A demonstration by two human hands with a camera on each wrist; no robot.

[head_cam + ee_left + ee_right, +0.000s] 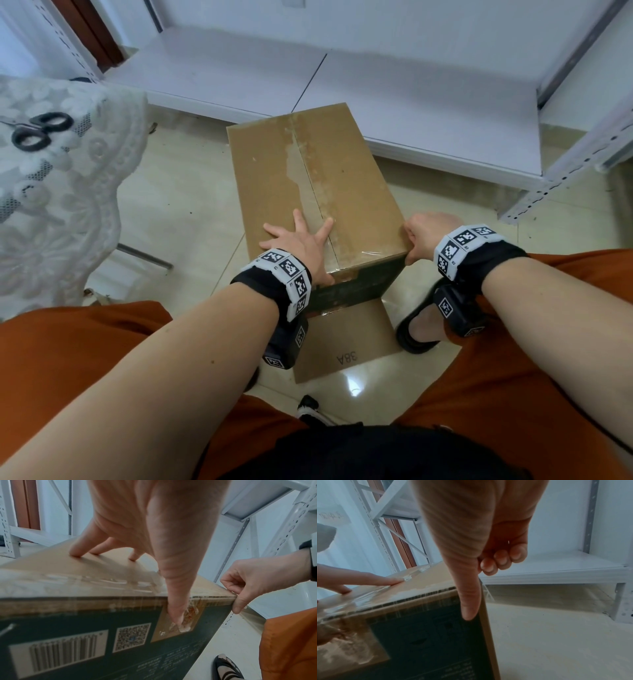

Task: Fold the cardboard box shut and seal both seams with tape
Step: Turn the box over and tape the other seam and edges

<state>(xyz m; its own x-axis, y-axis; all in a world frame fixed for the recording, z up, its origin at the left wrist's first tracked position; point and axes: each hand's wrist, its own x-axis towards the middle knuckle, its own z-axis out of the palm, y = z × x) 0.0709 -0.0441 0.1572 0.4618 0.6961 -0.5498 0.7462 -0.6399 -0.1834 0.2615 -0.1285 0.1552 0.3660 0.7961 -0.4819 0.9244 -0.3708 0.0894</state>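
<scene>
A brown cardboard box [274, 171] stands on the tiled floor with its top flaps folded shut. A clear tape strip [310, 178] runs along the centre seam and over the near edge. My left hand [298, 238] lies flat on the top near that edge with its fingers spread. In the left wrist view its thumb [176, 615] presses the tape end onto the box's dark printed front face [85, 622]. My right hand [423, 236] is at the near right corner. There its thumb [469, 608] lies down the front face and its fingers [501, 561] are curled beside the corner.
Black scissors [37, 132] lie on a white lace cloth [68, 205] at the left. A white metal shelving rack [411, 102] stands behind and right of the box. A loose cardboard sheet [346, 342] marked 38A lies between my knees, beside my sandalled foot [421, 329].
</scene>
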